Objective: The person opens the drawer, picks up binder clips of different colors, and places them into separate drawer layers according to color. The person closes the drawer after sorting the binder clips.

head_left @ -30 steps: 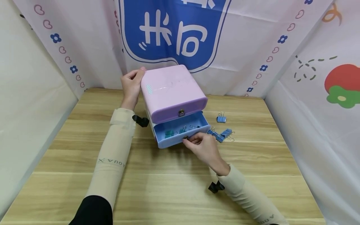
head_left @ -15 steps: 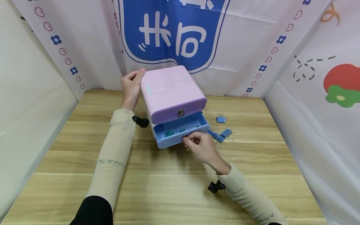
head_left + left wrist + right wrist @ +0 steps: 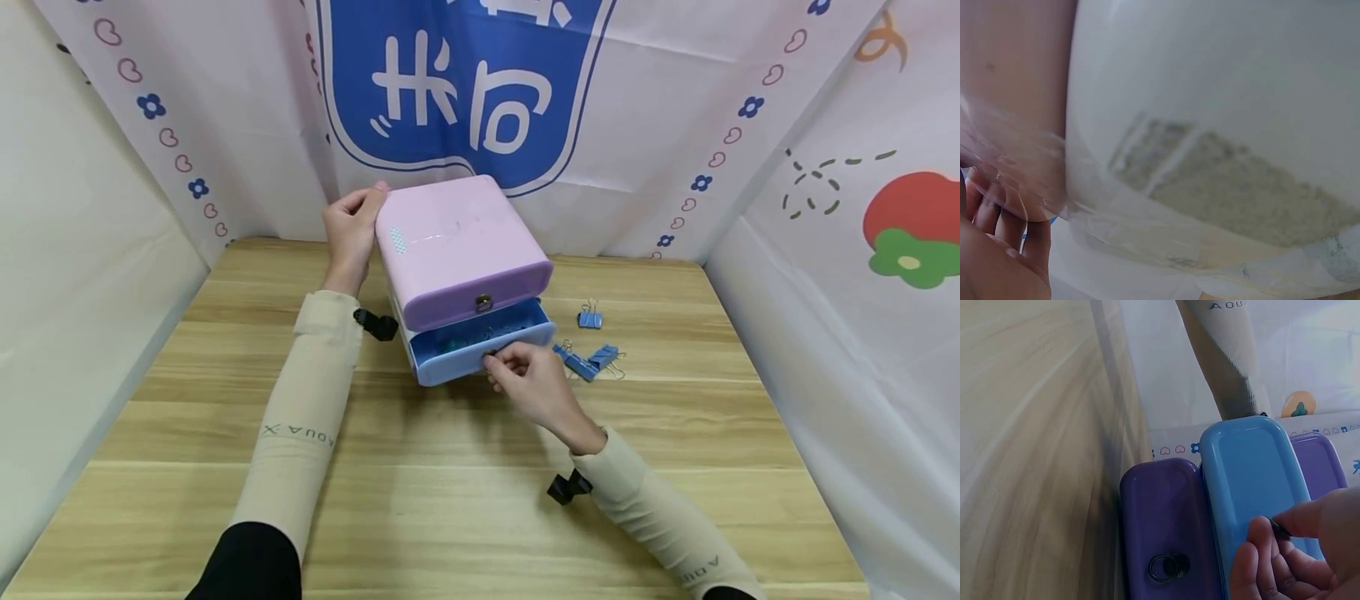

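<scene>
A small drawer box with a pink top (image 3: pixel 461 242) stands at the table's back middle, its blue drawer (image 3: pixel 450 364) part way out. Inside that drawer are dim clips, mostly in shadow. My right hand (image 3: pixel 531 385) pinches the small dark pull (image 3: pixel 1280 529) on the blue drawer's front. My left hand (image 3: pixel 350 237) grips the box's back left corner, thumb at the top edge; in the left wrist view its fingers (image 3: pixel 1004 222) bend behind the box. A purple drawer front (image 3: pixel 1163 531) with a ring pull (image 3: pixel 1171 567) sits beside the blue one in the right wrist view.
Several blue binder clips (image 3: pixel 577 363) lie on the wooden table (image 3: pixel 420 500) right of the box, and one blue clip (image 3: pixel 590 318) stands apart behind them. A printed white cloth (image 3: pixel 637 108) hangs close behind the box; cloth walls close off both sides.
The blue drawer has slid a little further into the box, and my right hand has moved back with it. The left hand and the box stay in place.
</scene>
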Demonstrator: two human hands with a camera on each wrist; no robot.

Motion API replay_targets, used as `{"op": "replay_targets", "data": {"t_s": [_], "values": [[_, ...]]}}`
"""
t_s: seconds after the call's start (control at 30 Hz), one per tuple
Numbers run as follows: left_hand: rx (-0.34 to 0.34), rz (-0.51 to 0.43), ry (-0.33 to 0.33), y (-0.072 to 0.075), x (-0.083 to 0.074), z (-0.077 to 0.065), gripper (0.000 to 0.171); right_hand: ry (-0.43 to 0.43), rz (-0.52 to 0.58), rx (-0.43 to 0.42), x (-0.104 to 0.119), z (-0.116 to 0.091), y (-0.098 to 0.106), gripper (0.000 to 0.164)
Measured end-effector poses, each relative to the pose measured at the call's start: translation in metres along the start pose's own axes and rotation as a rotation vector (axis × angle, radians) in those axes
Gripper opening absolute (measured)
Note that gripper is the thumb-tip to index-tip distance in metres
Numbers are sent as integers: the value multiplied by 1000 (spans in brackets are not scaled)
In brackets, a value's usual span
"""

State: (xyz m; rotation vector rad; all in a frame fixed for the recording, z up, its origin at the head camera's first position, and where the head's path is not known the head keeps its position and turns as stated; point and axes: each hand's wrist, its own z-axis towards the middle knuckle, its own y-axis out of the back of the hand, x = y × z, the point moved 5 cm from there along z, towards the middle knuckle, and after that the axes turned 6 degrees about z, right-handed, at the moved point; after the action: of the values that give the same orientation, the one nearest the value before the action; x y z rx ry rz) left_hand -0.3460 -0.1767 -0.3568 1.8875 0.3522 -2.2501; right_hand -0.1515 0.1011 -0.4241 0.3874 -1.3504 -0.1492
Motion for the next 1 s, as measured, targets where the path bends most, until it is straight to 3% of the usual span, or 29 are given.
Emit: {"op": "replay_targets", "data": {"t_s": [0.43, 1.0], "values": [[-8, -5, -8, -1, -2, -1, 32, 36, -16, -11, 0, 24, -5, 28], [-7, 2, -25, -1, -1, -1, 29, 19, -10, -6, -2, 41, -7, 27]]}}
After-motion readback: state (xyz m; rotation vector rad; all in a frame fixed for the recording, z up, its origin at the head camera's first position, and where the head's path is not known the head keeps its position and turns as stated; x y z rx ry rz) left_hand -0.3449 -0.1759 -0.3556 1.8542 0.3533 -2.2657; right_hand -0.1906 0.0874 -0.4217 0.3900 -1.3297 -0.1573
